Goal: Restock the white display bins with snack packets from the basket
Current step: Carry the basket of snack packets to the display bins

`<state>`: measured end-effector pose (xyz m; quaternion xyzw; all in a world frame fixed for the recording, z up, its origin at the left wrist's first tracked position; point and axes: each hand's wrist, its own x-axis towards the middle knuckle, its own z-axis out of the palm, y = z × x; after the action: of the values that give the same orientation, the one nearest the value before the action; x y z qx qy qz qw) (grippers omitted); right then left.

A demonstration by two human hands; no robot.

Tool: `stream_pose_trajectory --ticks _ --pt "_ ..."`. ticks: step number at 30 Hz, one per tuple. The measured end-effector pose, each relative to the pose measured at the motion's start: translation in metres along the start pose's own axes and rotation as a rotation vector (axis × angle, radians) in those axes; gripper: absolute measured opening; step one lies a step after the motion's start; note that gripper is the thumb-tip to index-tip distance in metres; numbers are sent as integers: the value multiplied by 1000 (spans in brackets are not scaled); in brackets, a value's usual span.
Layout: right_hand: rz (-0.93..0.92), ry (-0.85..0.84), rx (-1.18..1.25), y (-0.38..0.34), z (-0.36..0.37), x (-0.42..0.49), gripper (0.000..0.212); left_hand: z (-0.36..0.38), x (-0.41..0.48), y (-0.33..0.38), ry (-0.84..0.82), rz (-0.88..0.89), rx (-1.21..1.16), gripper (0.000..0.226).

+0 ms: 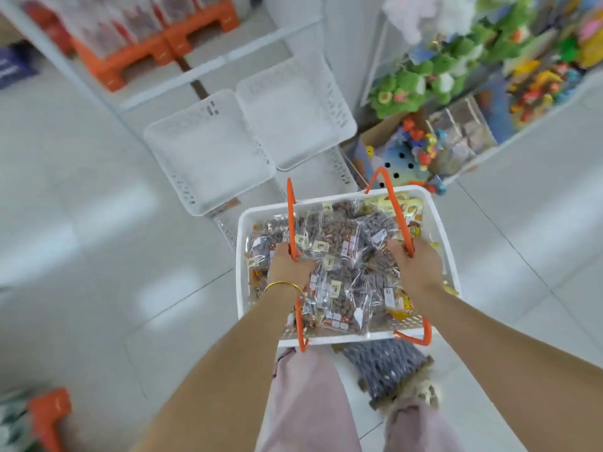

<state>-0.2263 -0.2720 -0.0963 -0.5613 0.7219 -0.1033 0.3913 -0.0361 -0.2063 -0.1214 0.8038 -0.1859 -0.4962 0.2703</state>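
Observation:
A white basket (pixel 243 256) with two orange handles hangs in front of me, heaped with clear snack packets (pixel 342 243) of brown nuts and some yellow packets at its far right. My left hand (pixel 288 269) grips the left orange handle (pixel 291 220). My right hand (pixel 416 265) grips the right orange handle (pixel 396 207). Just beyond the basket stand two white display bins side by side, the left bin (pixel 208 151) and the right bin (pixel 293 115). Nothing lies in either bin.
A white shelf frame (pixel 208 68) with orange crates (pixel 146 44) stands behind the bins. To the right is a white rack of plush toys (pixel 456 70) and a cardboard box of toys (pixel 408 148). An orange crate (pixel 49 415) sits at lower left on the tiled floor.

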Motion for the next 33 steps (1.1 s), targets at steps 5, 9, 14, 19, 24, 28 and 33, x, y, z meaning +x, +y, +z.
stream_pose_trajectory --ticks 5,9,14,19,24,28,33 --pt "-129 -117 -120 -7 23 42 38 8 22 -22 113 -97 -107 25" --pt "-176 -162 -185 1 48 74 38 19 46 -45 170 -131 -188 29" --pt "-211 -228 -223 28 72 113 35 53 68 -62 274 -204 -239 29" --pt "-223 -313 -213 59 95 144 34 86 87 -79 370 -245 -222 25" --pt "-227 -342 -207 79 111 159 32 108 102 -98 393 -288 -180 21" --pt "-220 -334 -214 97 127 175 34 117 117 -111 366 -289 -211 19" --pt "-227 -319 -209 120 145 190 35 125 131 -127 353 -297 -224 24"
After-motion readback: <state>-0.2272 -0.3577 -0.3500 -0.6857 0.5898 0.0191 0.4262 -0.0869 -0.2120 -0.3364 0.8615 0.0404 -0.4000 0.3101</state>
